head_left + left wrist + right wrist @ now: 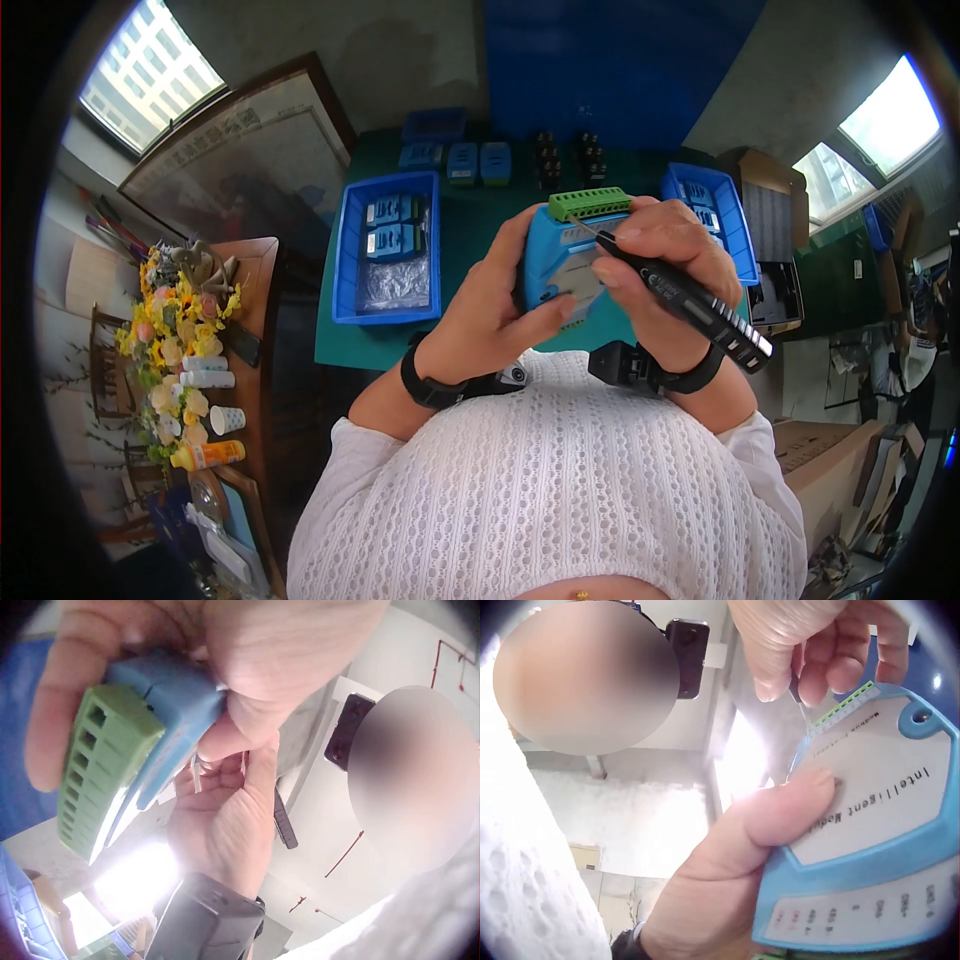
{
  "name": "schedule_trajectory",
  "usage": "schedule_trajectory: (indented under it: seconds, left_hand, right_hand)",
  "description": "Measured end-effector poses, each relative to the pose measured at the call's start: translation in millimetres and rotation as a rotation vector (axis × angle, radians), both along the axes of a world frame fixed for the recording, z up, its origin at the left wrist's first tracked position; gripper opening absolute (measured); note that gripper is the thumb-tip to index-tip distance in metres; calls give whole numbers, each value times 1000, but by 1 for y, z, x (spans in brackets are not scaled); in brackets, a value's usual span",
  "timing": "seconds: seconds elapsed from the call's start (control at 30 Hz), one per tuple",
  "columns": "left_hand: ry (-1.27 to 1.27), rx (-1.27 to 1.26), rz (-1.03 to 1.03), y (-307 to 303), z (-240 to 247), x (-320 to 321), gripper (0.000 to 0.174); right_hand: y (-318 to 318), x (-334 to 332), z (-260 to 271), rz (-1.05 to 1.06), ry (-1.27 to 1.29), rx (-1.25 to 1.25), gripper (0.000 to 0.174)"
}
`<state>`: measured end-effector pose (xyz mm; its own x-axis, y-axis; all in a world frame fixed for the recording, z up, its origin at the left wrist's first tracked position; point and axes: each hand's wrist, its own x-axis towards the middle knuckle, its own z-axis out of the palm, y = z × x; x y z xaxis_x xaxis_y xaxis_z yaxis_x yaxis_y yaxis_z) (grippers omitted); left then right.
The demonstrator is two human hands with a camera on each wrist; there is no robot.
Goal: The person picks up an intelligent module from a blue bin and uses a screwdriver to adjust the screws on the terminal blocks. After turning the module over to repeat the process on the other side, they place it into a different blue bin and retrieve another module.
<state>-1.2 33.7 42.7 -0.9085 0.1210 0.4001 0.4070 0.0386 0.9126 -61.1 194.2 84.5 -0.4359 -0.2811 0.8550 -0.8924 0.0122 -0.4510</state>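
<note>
A blue module with a white label [870,787] and a green terminal strip [590,203] is held up in front of the chest. The left hand [490,310] grips it, thumb across the label and fingers behind. In the right hand [675,265] is a black pen-shaped screwdriver [700,310], pinched between thumb and fingers, its thin tip at the green strip's edge. In the left wrist view the strip [105,765] shows a row of square openings, with the left hand [247,660] around the module. The right hand [817,652] hovers by the strip in the right wrist view.
On the green table [340,340] stand a blue tray [385,318] with modules and a plastic bag, another blue tray [745,240] at right, more modules [495,163] and black parts [590,160] behind. A wooden side table [258,280] holds flowers, cups and bottles.
</note>
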Motion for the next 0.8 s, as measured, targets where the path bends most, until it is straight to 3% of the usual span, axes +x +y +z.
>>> schedule_trajectory:
  seconds: [0.13,0.17,0.23,0.3,0.33,0.43,0.57,0.8]
  left_hand:
    - [12,106,5,1,-5,-2,58]
    - [90,32,48,-1,-7,-4,55]
    - [248,-116,133,-7,-11,-8,50]
    - [293,-106,166,-8,-10,-8,48]
    - [314,-101,181,-8,-9,-8,48]
    - [401,-165,190,-7,-5,-8,49]
    - [429,-194,176,-7,-4,-8,50]
    - [424,-219,183,-6,-2,-6,50]
  right_hand:
    - [5,4,6,142,-28,34,24]
    - [8,4,7,204,-53,46,23]
    - [11,3,0,345,-230,-175,16]
    - [16,0,0,419,-424,-353,24]
    - [20,-2,2,396,-440,-323,35]
    - [24,-1,4,518,-589,-352,38]
    - [22,6,6,433,-463,-289,42]
    - [20,7,-1,367,-349,-233,34]
